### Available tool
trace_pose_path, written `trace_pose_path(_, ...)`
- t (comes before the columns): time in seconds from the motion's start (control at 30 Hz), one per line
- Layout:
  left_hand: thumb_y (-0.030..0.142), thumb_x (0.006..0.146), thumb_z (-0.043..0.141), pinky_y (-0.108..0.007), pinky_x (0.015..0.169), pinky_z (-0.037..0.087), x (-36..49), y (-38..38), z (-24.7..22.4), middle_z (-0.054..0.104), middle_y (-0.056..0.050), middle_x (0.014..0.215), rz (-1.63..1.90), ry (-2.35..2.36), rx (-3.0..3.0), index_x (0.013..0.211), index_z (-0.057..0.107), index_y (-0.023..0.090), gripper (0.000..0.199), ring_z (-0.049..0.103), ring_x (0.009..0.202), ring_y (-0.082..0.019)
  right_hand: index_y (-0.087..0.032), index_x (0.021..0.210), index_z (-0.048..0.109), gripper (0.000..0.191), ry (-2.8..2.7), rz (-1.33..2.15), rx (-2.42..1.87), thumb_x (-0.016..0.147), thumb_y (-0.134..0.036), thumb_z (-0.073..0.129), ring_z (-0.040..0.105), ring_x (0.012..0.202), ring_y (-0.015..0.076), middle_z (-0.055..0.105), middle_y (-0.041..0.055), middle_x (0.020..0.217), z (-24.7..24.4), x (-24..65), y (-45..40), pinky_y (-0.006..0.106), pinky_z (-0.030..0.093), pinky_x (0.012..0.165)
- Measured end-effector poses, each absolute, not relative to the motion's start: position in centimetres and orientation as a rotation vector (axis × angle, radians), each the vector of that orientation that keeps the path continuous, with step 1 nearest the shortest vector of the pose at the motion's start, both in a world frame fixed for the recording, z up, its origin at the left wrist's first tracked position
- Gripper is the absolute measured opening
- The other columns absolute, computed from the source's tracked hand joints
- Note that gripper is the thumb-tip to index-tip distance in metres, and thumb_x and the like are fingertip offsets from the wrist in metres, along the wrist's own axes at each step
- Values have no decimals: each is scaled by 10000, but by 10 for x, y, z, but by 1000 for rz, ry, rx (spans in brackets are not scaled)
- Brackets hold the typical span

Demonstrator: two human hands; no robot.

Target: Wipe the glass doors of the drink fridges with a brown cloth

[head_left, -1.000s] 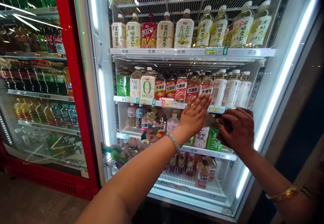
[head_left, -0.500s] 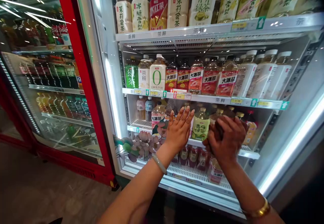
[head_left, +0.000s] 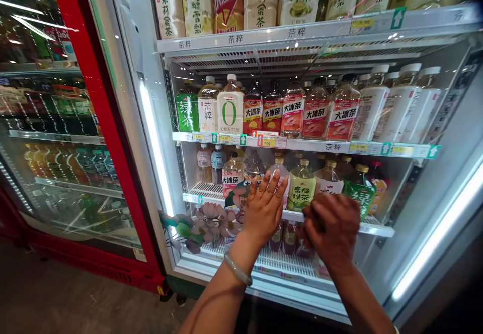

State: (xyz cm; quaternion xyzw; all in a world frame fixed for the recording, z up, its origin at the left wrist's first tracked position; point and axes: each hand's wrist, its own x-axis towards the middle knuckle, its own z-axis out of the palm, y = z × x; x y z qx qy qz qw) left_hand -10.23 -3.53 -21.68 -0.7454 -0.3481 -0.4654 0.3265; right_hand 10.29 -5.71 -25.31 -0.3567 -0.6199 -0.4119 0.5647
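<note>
My left hand lies flat with its fingers stretched out, seemingly against the glass front of a drinks fridge. A pale bangle circles that wrist. To the right, my right hand is curled, fingers bent in; a dark patch shows in its grip, too blurred to identify. Behind the hands stand a light-green tea bottle, a pink-labelled bottle and a green bottle. Grey-pink flowers with green leaves, apparently a decal on the glass, sit left of my left hand.
Shelves above hold rows of bottles, including a white-labelled "0" bottle and a red tea bottle. A red-framed fridge stands at the left. A bright light strip runs down the right side. The floor shows lower left.
The view has shifted a little, with the red-framed fridge sliding left. My right hand has moved slightly left and lower, uncovering the green bottle. My left hand stays flat.
</note>
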Motion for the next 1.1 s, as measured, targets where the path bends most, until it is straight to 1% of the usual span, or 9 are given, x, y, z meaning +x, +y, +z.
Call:
trace_pose_path(0.13, 183, 1001, 485, -449, 1348, 36, -100, -37, -216, 342, -58, 1689, -1241, -917, -1971, 1628, 328, 198, 647, 141, 1627, -219, -198, 1332, 612, 527, -1139, -883, -921, 832, -223, 774, 446, 1464, 393, 607, 170, 1416, -205, 84, -50, 668, 349, 1199)
trace_pose_path(0.33, 169, 1032, 421, -442, 1322, 220, -108, -35, -217, 255, -89, 1717, -1353, -933, -1968, 1677, 135, 211, 707, 163, 1621, -214, -251, 1258, 627, 362, -1468, -860, -782, 908, -160, 644, 471, 1469, 296, 669, 84, 1344, -222, 25, -49, 588, 354, 1236)
trace_pose_path(0.47, 184, 1040, 435, -437, 1337, 145, -108, -34, -218, 252, -87, 1719, -1343, -938, -1961, 1672, 177, 215, 683, 146, 1625, -214, -261, 1288, 590, 431, -1482, -827, -671, 883, -139, 675, 478, 1467, 271, 654, 78, 1380, -226, 34, -49, 541, 409, 1215)
trace_pose_path(0.6, 209, 1047, 435, -493, 1334, -21, -104, -36, -218, 292, -99, 1704, -1335, -991, -1919, 1666, 208, 233, 659, 158, 1623, -222, -256, 1412, 510, 645, -1220, -789, -739, 825, -160, 762, 460, 1473, 327, 535, 132, 1517, -208, 72, -48, 637, 368, 1211)
trace_pose_path(0.73, 274, 1075, 375, -534, 1325, -27, -96, -42, -215, 262, -116, 1715, -1395, -1032, -1934, 1672, 168, 232, 634, 141, 1626, -233, -235, 1451, 535, 642, -1150, -864, -825, 856, -244, 775, 414, 1504, 357, 541, 156, 1513, -207, 83, -47, 629, 341, 1224)
trace_pose_path(0.87, 464, 1089, 235, -548, 1330, 82, -82, -57, -211, 158, -128, 1743, -1421, -819, -2128, 1683, 47, 215, 672, 140, 1626, -261, -243, 1529, 485, 511, -1313, -647, -770, 1019, -278, 486, 317, 1565, 331, 535, 122, 1544, -213, 57, -57, 639, 276, 1260)
trace_pose_path(0.97, 490, 1075, 104, -507, 1324, 202, -70, -64, -212, 151, -95, 1753, -1424, -688, -2238, 1685, 43, 257, 656, 134, 1628, -243, -234, 1492, 537, 523, -1424, -375, -673, 1041, -253, 274, 304, 1575, 292, 532, 80, 1560, -208, 43, -70, 634, 229, 1290)
trace_pose_path(1.03, 491, 1077, 153, -532, 1325, 176, -62, -63, -217, 117, -101, 1757, -1432, -736, -2209, 1684, 22, 275, 657, 104, 1632, -253, -211, 1438, 585, 535, -1445, -251, -670, 1034, -239, 235, 318, 1571, 273, 526, 81, 1566, -202, 42, -78, 609, 254, 1292)
trace_pose_path(1.1, 506, 1066, 337, -588, 1321, 99, -56, -58, -222, 69, -124, 1757, -1396, -786, -2144, 1681, 0, 284, 735, 78, 1633, -282, -191, 1406, 599, 528, -1436, -191, -677, 1030, -224, 229, 353, 1556, 268, 502, 102, 1582, -195, 49, -83, 580, 331, 1265)
